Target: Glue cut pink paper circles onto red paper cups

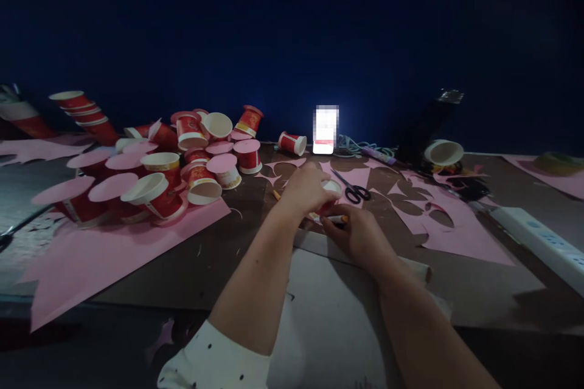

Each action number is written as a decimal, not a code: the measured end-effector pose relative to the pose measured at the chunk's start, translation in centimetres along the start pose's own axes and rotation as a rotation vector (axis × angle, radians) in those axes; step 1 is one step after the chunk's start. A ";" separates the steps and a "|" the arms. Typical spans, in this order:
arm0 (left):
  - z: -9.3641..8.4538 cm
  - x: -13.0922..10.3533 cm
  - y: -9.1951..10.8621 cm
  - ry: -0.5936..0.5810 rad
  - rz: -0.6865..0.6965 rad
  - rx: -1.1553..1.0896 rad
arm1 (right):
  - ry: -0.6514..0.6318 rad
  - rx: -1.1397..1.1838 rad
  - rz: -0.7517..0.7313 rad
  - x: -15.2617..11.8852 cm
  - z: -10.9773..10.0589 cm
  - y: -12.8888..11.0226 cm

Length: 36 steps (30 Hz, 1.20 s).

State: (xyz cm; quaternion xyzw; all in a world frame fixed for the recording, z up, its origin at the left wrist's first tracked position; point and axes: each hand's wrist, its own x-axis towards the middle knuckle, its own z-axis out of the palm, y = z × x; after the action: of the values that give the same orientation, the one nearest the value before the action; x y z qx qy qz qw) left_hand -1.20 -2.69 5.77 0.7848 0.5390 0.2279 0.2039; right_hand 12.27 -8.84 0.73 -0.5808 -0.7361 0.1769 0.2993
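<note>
My left hand (306,189) is closed around a paper cup (331,187), red with a white rim, and its fingers hide most of the cup. Close against the cup's lower part, my right hand (360,234) has its fingers curled in a pinch. Between its thumb and forefinger shows a slim pale pen-like stick (338,219) with an orange end. Just beyond my hands lie black-handled scissors (358,193) on the table. Pink paper with round holes (433,213) spreads to the right of them.
Several red cups topped with pink paper discs (114,187) crowd the left, beside a pink sheet (137,255). A stack of cups (86,115) leans behind them. A lit phone (325,130) stands at the back, near a cable (356,147). A power strip (541,243) lies right.
</note>
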 end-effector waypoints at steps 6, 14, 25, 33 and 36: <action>0.2 0.0 -0.2 0.011 0.049 0.007 | 0.007 -0.049 0.014 -0.1 -0.8 -0.8; 0.3 0.1 -0.3 0.003 0.066 0.029 | 0.139 0.017 0.012 -0.3 -0.9 0.0; 0.0 -0.4 -1.4 0.325 -0.035 0.051 | 0.911 0.446 -0.070 -0.1 -1.3 0.1; -0.6 0.0 -3.3 0.547 -0.483 0.402 | 0.866 0.577 0.079 0.3 -1.6 0.1; -0.3 0.1 -3.6 0.506 -0.520 0.430 | 0.806 0.573 0.107 0.4 -1.6 0.0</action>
State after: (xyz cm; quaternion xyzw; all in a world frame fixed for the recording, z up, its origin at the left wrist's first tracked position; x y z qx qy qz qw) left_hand -4.04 -1.33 4.01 0.5668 0.7874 0.2366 -0.0527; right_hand 13.28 -8.60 2.01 -0.5343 -0.4526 0.1487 0.6982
